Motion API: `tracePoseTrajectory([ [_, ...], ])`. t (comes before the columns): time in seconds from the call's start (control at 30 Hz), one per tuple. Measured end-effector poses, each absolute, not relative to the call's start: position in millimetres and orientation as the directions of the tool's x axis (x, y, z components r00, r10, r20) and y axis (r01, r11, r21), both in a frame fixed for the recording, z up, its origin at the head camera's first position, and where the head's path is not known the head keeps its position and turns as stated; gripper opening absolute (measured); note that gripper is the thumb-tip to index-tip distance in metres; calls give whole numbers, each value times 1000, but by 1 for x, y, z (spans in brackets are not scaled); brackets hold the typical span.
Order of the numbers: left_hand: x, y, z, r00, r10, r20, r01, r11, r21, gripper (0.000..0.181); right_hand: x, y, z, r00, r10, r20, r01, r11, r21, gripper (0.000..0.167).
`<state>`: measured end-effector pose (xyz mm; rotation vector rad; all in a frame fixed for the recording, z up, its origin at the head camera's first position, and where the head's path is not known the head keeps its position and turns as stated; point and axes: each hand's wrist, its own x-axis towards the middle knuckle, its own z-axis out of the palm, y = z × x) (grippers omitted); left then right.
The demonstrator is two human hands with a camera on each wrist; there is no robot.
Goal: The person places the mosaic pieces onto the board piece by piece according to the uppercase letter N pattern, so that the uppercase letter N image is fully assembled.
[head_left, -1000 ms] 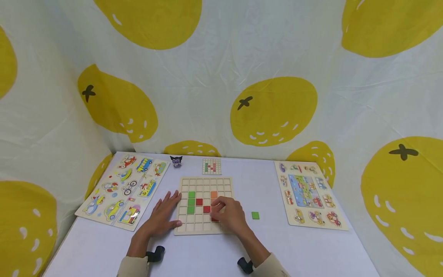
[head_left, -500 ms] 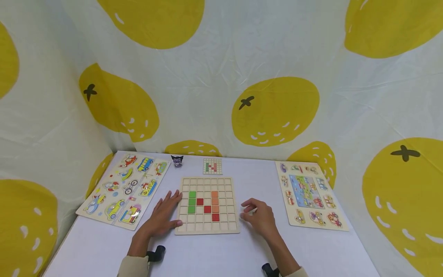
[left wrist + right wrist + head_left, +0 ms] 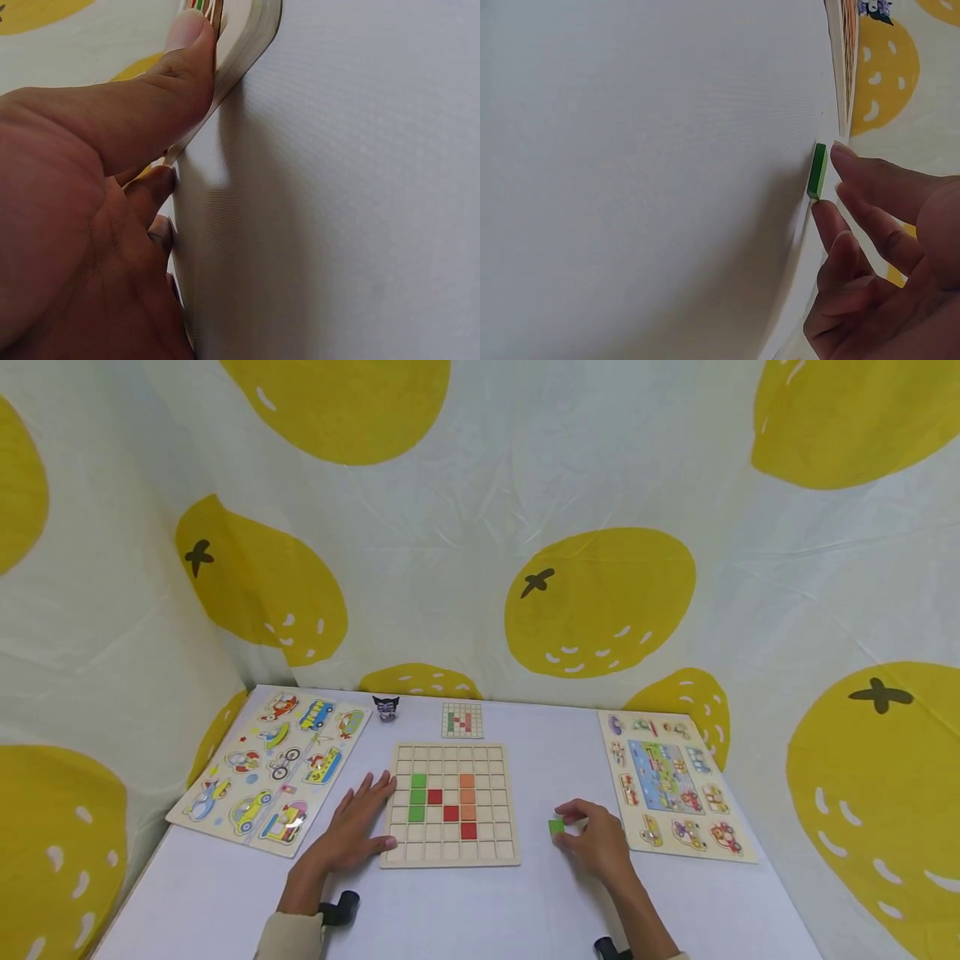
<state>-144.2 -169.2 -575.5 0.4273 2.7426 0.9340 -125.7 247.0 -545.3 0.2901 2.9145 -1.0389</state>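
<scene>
In the head view, my left hand (image 3: 351, 827) rests with spread fingers on the left edge of a wooden grid board (image 3: 491, 850). Its thumb touches the board's rim in the left wrist view. Set in the grid are green squares (image 3: 417, 797), red squares (image 3: 451, 813) and orange squares (image 3: 467, 796). My right hand (image 3: 600, 839) is on the table right of the board, thumb and fingers bent loosely about a green square tile (image 3: 817, 171). One fingertip touches the tile's end; the thumb tip shows a small gap from it. The tile appears to lie flat.
A small pattern card (image 3: 462, 720) lies behind the board, with a dark figurine (image 3: 386, 707) to its left. Picture puzzle boards (image 3: 247, 768) (image 3: 667, 777) lie at the left and right of the table. A curtain printed with yellow fruit (image 3: 600, 602) hangs behind.
My right hand has left the grid board and moved right to the loose green tile. Orange squares and a lower red square it covered now show. The left hand stays put.
</scene>
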Motion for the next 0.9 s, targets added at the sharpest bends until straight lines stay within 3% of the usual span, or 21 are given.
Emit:
tracePoseTrajectory([
  [0.43, -143, -169, -573, -934, 347, -89, 217, 747, 629, 101, -129, 238, -546, -980, 159, -120, 199, 786, -586, 21],
  [0.9, -144, -169, -572, -934, 339, -110, 198, 752, 628, 102, -128, 231, -543, -982, 136, -130, 187, 759, -624, 20],
])
